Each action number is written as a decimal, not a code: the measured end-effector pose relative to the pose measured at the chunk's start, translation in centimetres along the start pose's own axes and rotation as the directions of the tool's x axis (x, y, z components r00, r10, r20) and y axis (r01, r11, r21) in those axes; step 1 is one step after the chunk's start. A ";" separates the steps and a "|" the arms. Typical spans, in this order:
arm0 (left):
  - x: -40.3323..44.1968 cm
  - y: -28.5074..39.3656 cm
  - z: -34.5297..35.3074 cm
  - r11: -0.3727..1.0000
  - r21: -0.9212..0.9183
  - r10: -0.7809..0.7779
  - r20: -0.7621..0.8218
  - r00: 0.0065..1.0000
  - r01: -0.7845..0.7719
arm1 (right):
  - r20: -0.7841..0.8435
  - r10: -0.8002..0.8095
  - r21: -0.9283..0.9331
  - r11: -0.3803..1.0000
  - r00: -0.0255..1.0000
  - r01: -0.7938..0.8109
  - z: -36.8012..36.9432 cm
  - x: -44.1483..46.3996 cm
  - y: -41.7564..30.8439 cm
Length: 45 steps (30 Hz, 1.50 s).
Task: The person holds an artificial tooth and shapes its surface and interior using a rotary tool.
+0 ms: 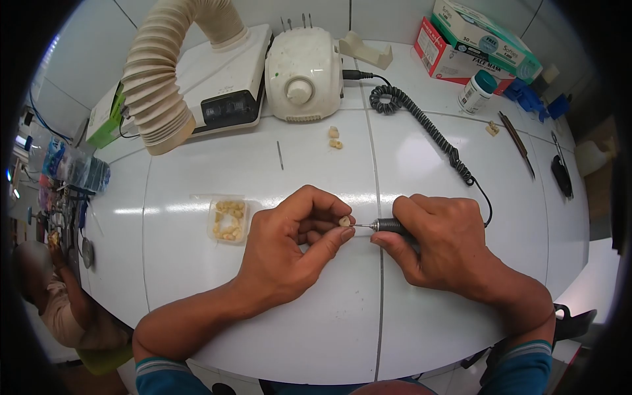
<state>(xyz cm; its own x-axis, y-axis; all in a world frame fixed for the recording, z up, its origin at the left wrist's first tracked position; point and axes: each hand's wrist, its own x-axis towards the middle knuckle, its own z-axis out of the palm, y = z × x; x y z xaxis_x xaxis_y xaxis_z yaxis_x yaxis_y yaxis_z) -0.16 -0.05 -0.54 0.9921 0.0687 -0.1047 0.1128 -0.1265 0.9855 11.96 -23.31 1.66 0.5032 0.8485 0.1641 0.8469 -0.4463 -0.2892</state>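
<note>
My left hand pinches a small cream-coloured dental crown between thumb and index finger. In my right hand is a dark rotary handpiece, its thin bur pointing left. The bur's tip meets the crown or lies right beside it; the fingertips partly cover the spot. From the handpiece a coiled black cord runs up to a white control unit. Left of my left hand sits a clear plastic box with a ring of yellowish tooth-like pieces.
A ribbed hose arches from a white box-shaped machine. Two tooth-like pieces and a thin metal bur lie beyond my hands. At right are mask boxes, a jar and a brown-handled tool. Another person sits far left.
</note>
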 end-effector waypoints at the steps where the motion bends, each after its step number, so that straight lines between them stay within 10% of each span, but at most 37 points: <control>1: 0.0 0.2 0.1 1.000 -0.009 -0.023 -0.003 1.000 0.023 | 0.000 0.000 -0.002 1.000 1.000 0.000 0.0 0.0 0.0; 45: 0.1 0.1 0.2 0.997 0.055 0.051 -0.043 0.998 -0.049 | 0.023 -0.016 -0.026 1.000 1.000 0.017 0.0 0.0 0.1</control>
<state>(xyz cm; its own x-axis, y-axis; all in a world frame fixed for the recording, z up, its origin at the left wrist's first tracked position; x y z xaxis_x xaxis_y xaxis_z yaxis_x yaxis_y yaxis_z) -0.01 -0.29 -0.53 0.9933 0.1049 -0.0484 0.0672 -0.1842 0.9806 12.02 -23.31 1.64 0.4851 0.8619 0.1474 0.8596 -0.4391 -0.2613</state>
